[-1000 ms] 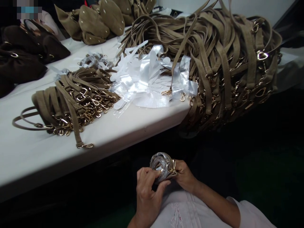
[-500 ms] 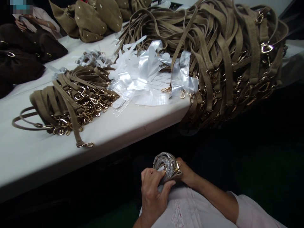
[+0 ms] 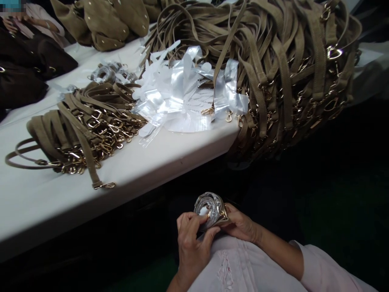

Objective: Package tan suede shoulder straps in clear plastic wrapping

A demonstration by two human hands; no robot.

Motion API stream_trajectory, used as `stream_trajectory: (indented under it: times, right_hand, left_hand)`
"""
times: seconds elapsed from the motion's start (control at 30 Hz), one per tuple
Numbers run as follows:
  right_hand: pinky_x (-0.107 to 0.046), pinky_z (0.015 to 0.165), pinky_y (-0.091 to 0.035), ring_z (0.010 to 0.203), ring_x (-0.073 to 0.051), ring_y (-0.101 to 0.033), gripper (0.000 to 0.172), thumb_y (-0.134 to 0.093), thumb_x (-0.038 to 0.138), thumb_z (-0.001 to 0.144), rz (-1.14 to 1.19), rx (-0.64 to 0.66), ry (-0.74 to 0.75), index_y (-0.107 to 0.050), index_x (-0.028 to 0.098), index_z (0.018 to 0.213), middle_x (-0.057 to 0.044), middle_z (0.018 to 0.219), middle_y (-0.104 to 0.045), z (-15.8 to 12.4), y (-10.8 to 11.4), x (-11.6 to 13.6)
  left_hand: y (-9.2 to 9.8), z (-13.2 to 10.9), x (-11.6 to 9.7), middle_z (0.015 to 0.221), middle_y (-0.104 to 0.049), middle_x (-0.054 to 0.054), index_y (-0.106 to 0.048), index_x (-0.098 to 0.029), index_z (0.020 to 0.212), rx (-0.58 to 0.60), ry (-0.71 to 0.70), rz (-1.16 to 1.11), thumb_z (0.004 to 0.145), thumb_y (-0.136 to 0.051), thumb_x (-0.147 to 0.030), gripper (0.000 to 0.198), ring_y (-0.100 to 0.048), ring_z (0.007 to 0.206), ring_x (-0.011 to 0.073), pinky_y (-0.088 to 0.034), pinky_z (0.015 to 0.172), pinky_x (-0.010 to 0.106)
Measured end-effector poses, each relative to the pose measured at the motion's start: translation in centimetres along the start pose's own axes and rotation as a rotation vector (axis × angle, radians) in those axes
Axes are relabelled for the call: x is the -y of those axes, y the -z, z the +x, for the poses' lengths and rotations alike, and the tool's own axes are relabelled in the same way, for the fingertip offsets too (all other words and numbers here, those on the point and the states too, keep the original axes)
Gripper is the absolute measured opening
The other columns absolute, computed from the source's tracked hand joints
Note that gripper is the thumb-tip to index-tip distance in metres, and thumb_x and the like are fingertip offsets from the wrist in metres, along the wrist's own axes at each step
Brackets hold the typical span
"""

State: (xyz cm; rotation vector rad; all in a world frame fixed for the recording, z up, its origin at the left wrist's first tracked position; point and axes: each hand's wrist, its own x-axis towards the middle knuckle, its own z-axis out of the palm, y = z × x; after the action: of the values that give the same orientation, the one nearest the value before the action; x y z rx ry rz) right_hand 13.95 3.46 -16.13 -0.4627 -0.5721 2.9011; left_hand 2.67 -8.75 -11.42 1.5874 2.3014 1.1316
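A strap roll [image 3: 210,207], coiled together with clear plastic film and showing gold clasps at its right side, is held in front of my body, below the table edge. My left hand [image 3: 192,237] grips its near left side, with a finger at the centre of the coil and the thumb underneath. Behind and to the right, my right hand [image 3: 240,222] closes on the strap's outer end; some of its fingers are hidden behind the roll.
On the white table [image 3: 182,152] lie clear plastic strips [image 3: 176,95], a bundle of short brown straps [image 3: 82,125] and wrapped rolls [image 3: 111,73]. Long straps [image 3: 273,61] overhang its right end. Bags [image 3: 106,22] stand at the back; another person [image 3: 36,20] is behind dark bags [image 3: 27,69].
The camera view has shifted slightly, so the table things appear further left. My right hand has turned and shows more beside the roll. Both hands keep hold of it.
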Motion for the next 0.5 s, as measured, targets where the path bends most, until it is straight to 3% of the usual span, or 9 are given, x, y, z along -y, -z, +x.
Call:
stream_trajectory:
  times: [0.2, 0.37, 0.5]
  right_hand:
    - [-0.032, 0.095, -0.048, 0.092, -0.021, -0.068, 0.030, -0.072, 0.009, 0.071, 0.064, -0.028, -0.029, -0.074, 0.008, 0.100, -0.012, 0.097, -0.073, 0.42, -0.15, -0.39]
    - [-0.032, 0.099, -0.045, 0.100, -0.021, -0.067, 0.036, -0.075, 0.013, 0.073, 0.171, -0.045, -0.084, -0.070, 0.009, 0.109, -0.011, 0.103, -0.073, 0.56, 0.02, -0.67]
    - [-0.034, 0.105, -0.041, 0.109, -0.022, -0.064, 0.041, -0.078, 0.021, 0.072, 0.256, -0.005, -0.158, -0.069, 0.009, 0.110, -0.011, 0.109, -0.072, 0.60, 0.54, -0.61]
  left_hand:
    - [0.20, -0.27, 0.40, 0.086, -0.061, 0.004, -0.063, -0.022, 0.092, -0.005, 0.051, 0.030, 0.080, -0.075, -0.031, 0.019, -0.056, 0.084, 0.0235, -0.050, 0.079, 0.042]
    - [0.10, -0.65, 0.37, 0.087, -0.061, 0.004, -0.058, -0.022, 0.091, -0.026, 0.103, 0.030, 0.079, -0.076, -0.031, 0.024, -0.058, 0.087, 0.0245, -0.052, 0.078, 0.042]
    - [-0.53, -0.85, -0.05, 0.098, -0.063, 0.008, -0.055, -0.021, 0.102, -0.074, 0.142, 0.008, 0.077, -0.076, -0.036, 0.036, -0.061, 0.097, 0.0277, -0.055, 0.077, 0.040]
